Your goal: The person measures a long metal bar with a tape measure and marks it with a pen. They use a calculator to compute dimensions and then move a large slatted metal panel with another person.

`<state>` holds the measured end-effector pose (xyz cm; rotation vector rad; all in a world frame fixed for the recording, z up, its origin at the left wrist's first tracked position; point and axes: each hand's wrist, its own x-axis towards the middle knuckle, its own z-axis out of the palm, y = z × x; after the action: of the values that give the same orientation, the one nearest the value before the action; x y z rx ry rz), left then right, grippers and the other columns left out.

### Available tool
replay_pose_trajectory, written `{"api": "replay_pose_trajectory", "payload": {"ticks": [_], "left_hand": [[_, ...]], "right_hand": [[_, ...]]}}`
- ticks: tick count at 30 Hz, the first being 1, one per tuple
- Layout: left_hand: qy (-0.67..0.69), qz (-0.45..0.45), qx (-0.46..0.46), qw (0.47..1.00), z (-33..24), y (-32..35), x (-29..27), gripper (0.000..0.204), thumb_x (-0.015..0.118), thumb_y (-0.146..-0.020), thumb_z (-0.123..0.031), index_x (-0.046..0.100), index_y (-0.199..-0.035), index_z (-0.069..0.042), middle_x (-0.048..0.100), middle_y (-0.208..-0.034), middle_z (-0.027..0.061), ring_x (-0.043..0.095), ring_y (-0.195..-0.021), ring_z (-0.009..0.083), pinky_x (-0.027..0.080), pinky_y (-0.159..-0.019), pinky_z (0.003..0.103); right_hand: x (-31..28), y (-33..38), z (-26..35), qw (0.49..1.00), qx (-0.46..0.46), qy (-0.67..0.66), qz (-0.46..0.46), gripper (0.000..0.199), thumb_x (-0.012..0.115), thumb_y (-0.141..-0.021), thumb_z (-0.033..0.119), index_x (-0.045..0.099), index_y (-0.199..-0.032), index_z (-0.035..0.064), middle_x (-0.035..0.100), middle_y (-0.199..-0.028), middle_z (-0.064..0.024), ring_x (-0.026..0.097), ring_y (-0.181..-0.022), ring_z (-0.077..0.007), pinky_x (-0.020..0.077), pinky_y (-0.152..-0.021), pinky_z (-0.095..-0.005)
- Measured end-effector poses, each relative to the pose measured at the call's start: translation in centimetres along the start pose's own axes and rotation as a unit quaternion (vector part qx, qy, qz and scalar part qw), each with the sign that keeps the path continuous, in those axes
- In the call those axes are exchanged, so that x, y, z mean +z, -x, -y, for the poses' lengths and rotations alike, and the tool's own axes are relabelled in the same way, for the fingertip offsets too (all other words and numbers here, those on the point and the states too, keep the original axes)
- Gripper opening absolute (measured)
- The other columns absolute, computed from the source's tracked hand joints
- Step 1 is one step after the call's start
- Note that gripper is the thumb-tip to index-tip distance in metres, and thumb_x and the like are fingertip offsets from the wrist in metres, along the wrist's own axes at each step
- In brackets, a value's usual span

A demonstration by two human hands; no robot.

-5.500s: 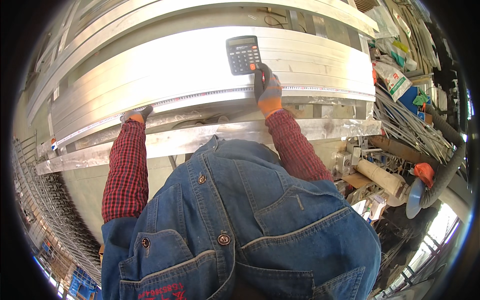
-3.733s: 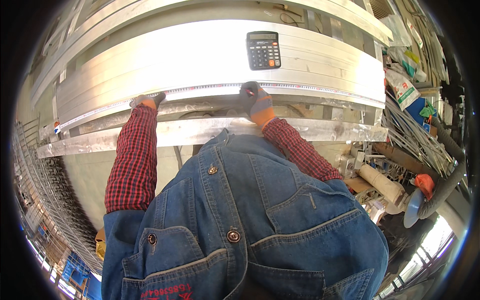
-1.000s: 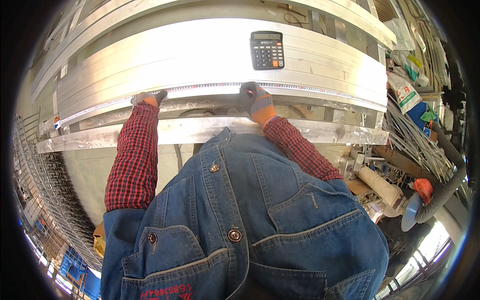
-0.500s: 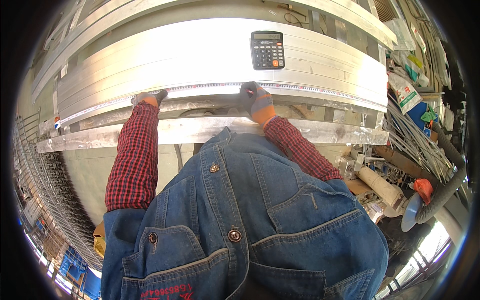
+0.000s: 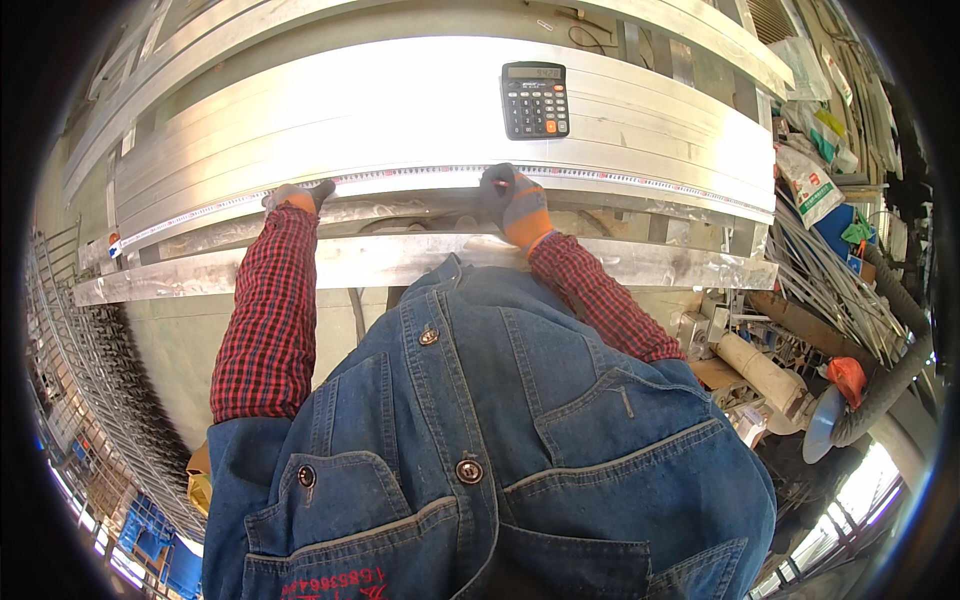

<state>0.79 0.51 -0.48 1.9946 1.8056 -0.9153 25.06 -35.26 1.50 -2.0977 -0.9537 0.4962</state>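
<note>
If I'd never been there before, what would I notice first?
Probably the black calculator, lying on the shiny metal bars near the top. Next, the long measuring tape along the bars' near edge, with the gloved left grip and right grip at it. A bright orange thing also stands out near the right edge.

Gloved hands (image 5: 519, 207) seemingly touch the measuring tape (image 5: 400, 174); a black calculator (image 5: 535, 101) lies on metal bars (image 5: 650, 120).
</note>
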Motion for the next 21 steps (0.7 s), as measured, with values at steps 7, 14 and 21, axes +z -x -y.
{"api": "replay_pose_trajectory", "payload": {"ticks": [7, 14, 21], "left_hand": [[0.008, -0.004, 0.012, 1.000, 0.1, -0.2, 0.2, 0.109, 0.078, -0.076, -0.087, 0.071, -0.144, -0.003, 0.070, -0.146, 0.0212, 0.067, -0.133, 0.0366, 0.054, -0.111, 0.046], [0.010, -0.016, 0.003, 1.000, 0.2, 0.3, 0.1, 0.112, 0.080, -0.075, -0.085, 0.067, -0.148, -0.001, 0.066, -0.151, 0.0227, 0.064, -0.138, 0.0392, 0.053, -0.114, 0.049], [0.034, -0.027, 0.004, 0.999, 0.1, 0.5, 0.1, 0.114, 0.084, -0.075, -0.082, 0.063, -0.152, -0.001, 0.062, -0.155, 0.0247, 0.061, -0.141, 0.0402, 0.051, -0.117, 0.049]], "right_hand": [[0.1, -0.2, -0.2, 1.000, 0.003, 0.012, -0.002, 0.021, 0.075, -0.097, 0.016, 0.074, -0.116, 0.0069, 0.079, -0.105, -0.0214, 0.078, -0.097, -0.0397, 0.0614, -0.086, -0.0466], [-0.6, -0.2, 0.6, 0.999, 0.048, 0.022, -0.008, 0.020, 0.069, -0.103, 0.014, 0.072, -0.120, 0.0065, 0.079, -0.098, -0.0167, 0.078, -0.088, -0.0346, 0.0607, -0.081, -0.0444], [-5.4, -2.8, -2.2, 0.970, 0.028, 0.055, -0.237, 0.033, 0.057, -0.104, 0.005, 0.065, -0.136, 0.0032, 0.077, -0.123, -0.0181, 0.070, -0.119, -0.0361, 0.0556, -0.101, -0.0439]]}}
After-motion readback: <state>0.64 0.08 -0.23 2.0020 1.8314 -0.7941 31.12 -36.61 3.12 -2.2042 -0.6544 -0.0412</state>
